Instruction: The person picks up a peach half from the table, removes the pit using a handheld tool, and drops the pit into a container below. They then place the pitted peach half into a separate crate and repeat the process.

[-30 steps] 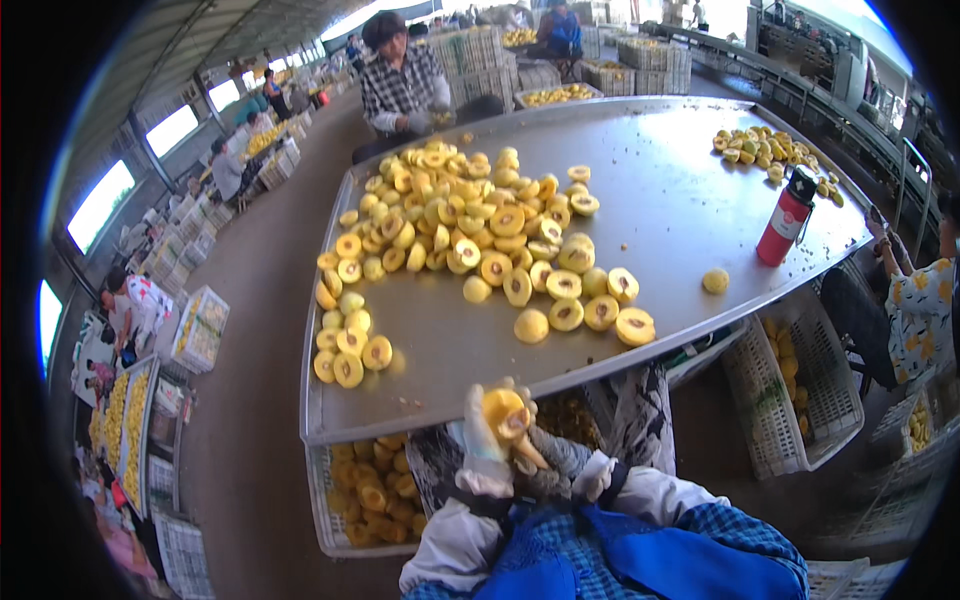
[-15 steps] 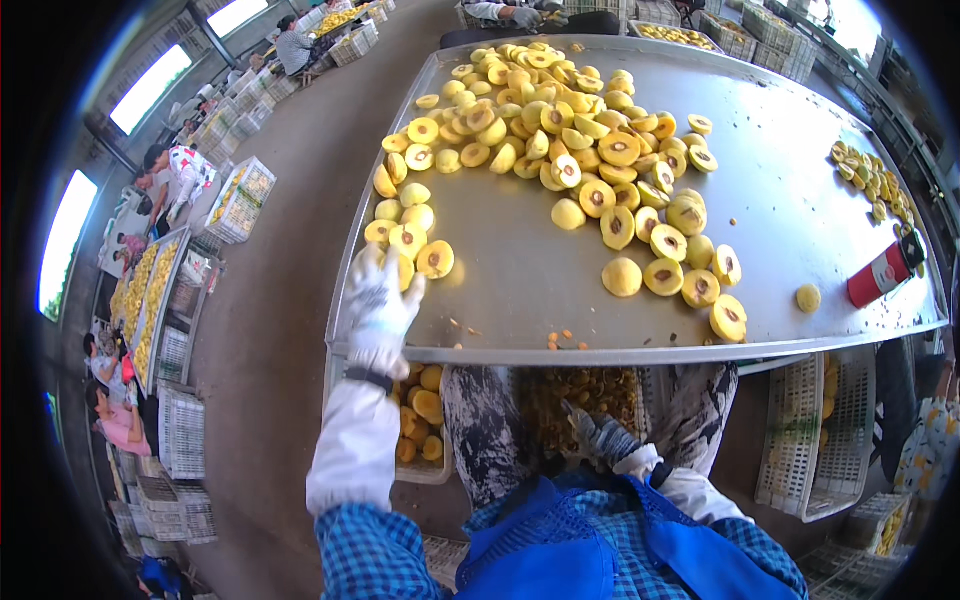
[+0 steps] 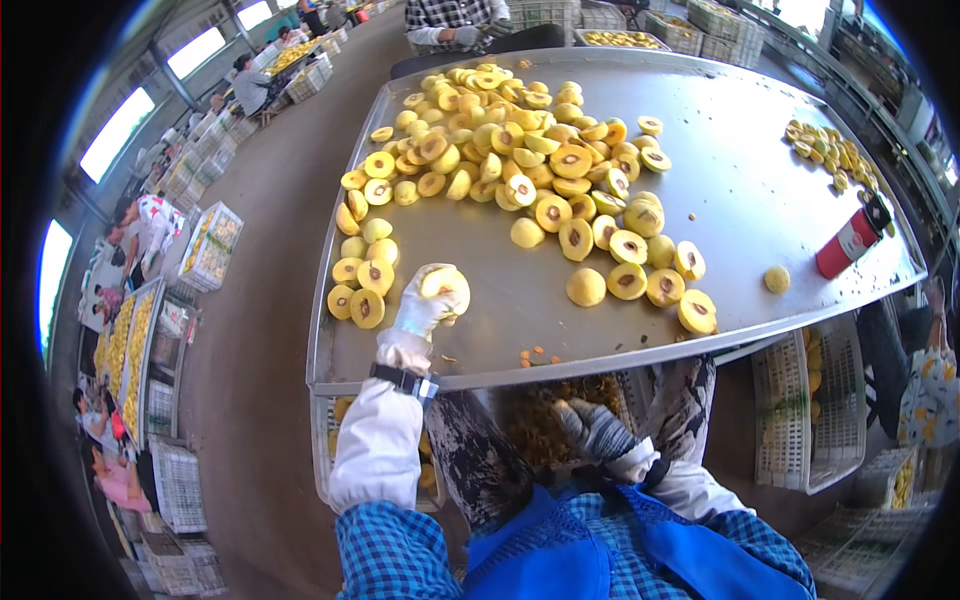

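Observation:
My left hand (image 3: 418,312), in a white glove, is closed round a yellow peach half (image 3: 446,286) just above the near left part of the metal table (image 3: 480,335). Left of it, several peach halves (image 3: 368,308) lie along the table's edge, many cut side up with brown centres. A large heap of peach halves (image 3: 510,135) spreads over the far middle. My right hand (image 3: 600,434), in a grey glove, is curled in front of my lap, below the tabletop. Whatever it grips is hidden. Under it sits a container of brownish scraps (image 3: 540,425).
A red cylinder with a dark lid (image 3: 846,250) stands at the right, near a single peach half (image 3: 777,279) and a smaller pile (image 3: 830,152). Crates (image 3: 780,410) flank my legs. Across the table sits a gloved person (image 3: 460,30); others work at the left.
My left hand has picked up a peach half from the left group and moved right with it. My right hand stays low by my lap. The whole view has shifted a little.

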The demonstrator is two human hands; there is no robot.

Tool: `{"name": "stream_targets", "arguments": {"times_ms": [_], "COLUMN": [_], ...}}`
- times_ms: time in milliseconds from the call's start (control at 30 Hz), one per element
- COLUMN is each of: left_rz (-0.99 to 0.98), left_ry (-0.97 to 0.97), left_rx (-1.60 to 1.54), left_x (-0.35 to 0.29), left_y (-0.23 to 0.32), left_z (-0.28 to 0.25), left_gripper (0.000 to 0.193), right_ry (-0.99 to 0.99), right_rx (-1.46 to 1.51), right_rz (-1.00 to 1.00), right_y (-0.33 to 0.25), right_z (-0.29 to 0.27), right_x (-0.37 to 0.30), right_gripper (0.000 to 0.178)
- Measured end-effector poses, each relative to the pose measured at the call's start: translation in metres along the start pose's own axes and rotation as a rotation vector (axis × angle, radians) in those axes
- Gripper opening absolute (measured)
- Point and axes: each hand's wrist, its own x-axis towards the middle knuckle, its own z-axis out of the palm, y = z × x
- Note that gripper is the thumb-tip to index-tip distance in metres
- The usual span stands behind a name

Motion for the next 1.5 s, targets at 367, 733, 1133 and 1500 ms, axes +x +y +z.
{"name": "stream_targets", "arguments": {"times_ms": [367, 733, 1133, 1500], "left_rz": [-0.238, -0.024, -0.019, 0.039], "left_ry": [-0.080, 0.136, 0.185, 0.079], "left_rx": [-0.765, -0.561, -0.459, -0.545], "left_x": [-0.110, -0.119, -0.134, -0.136], "left_y": [0.015, -0.014, -0.017, -0.015], "left_z": [0.098, 0.134, 0.146, 0.156], "left_gripper": [0.055, 0.064, 0.071, 0.036], "right_ry": [0.161, 0.155, 0.195, 0.045], "right_rx": [-0.514, -0.565, -0.471, 0.755], "right_rz": [-0.258, -0.224, -0.218, 0.037], "right_y": [-0.094, -0.065, -0.054, -0.019], "right_z": [-0.030, -0.029, -0.027, 0.001], "right_x": [0.019, 0.012, -0.003, 0.000], "right_gripper": [0.037, 0.047, 0.037, 0.054]}}
